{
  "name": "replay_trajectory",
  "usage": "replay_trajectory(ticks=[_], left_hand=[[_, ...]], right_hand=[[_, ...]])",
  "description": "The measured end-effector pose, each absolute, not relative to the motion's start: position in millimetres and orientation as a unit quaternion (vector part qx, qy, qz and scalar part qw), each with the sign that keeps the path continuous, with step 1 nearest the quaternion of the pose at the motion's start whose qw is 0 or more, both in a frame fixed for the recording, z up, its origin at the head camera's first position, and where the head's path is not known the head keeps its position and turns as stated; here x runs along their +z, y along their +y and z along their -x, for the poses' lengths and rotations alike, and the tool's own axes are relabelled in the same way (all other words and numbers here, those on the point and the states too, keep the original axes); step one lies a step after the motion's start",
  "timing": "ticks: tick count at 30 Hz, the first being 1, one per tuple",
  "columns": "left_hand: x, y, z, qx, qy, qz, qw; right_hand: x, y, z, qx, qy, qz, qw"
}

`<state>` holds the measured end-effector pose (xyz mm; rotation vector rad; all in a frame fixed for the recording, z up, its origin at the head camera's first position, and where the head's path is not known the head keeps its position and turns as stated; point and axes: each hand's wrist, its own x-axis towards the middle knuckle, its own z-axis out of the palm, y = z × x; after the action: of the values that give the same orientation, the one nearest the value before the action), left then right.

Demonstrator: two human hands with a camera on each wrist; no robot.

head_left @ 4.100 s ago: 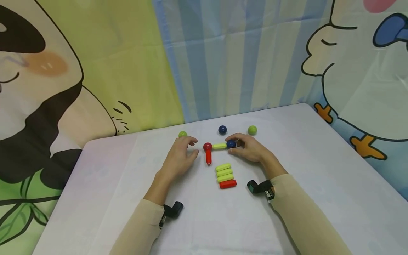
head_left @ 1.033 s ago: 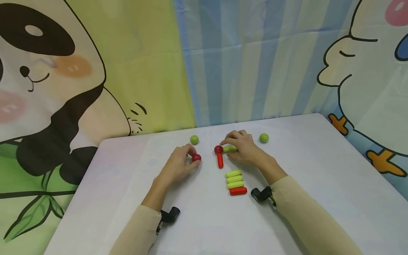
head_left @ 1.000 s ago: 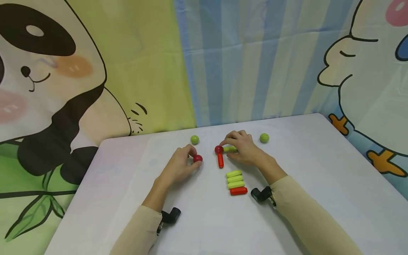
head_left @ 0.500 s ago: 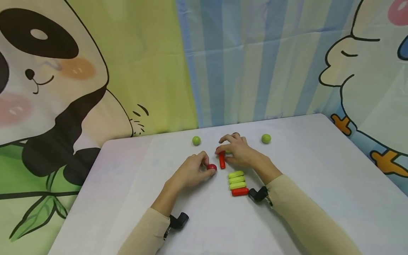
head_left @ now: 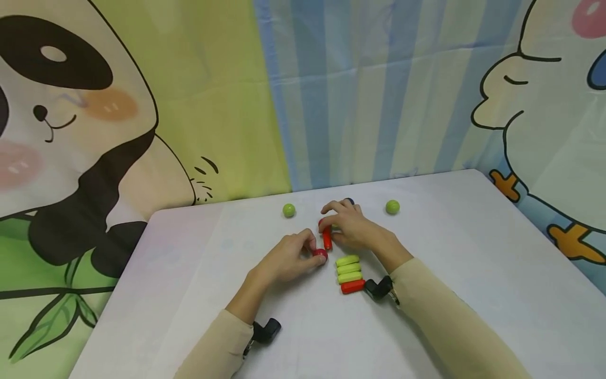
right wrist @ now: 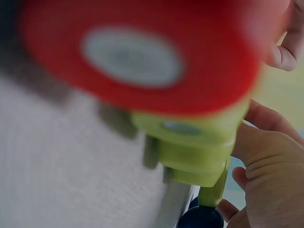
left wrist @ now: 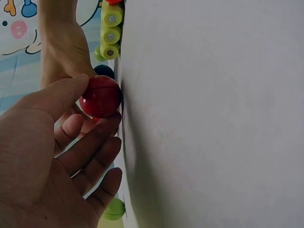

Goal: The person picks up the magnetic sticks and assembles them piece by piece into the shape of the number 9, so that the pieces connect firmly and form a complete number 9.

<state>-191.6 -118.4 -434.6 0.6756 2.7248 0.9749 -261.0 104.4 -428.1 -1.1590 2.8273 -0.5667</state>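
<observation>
My left hand [head_left: 290, 258] pinches a shiny red ball [left wrist: 101, 96] between thumb and fingertips, right by the near end of a red magnetic rod [head_left: 327, 239]. That rod runs toward me from another red ball [head_left: 322, 223], partly covered by my right fingers. From this corner a lime rod [right wrist: 213, 190] leads off to a dark blue ball [right wrist: 202, 218]; in the head view my right hand hides most of that side. Bent over the corner, my right hand [head_left: 352, 227] grips the red rod near its ball with index finger and thumb.
Several lime rods [head_left: 349, 267] lie side by side with a red rod [head_left: 352, 286] nearest me, close to the right wrist camera [head_left: 377, 288]. Behind the hands are a green ball [head_left: 289, 210], another green ball [head_left: 392, 207] and a partly hidden blue ball [head_left: 349, 201].
Empty 4.1 s ago, my left hand now holds a red ball, brought rightward and nearer to me, beside the red rod's end. My right hand has shifted left from the lime rod onto the corner.
</observation>
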Motion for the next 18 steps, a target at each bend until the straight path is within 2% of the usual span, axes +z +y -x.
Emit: replay_trajectory(ticks=[18], left_hand=[[-440.5, -113.6, 191.1, 0.336, 0.908, -0.238, 0.079]], right_hand=[[-430.5, 105.9, 260.5, -0.206, 0.904, 0.375, 0.017]])
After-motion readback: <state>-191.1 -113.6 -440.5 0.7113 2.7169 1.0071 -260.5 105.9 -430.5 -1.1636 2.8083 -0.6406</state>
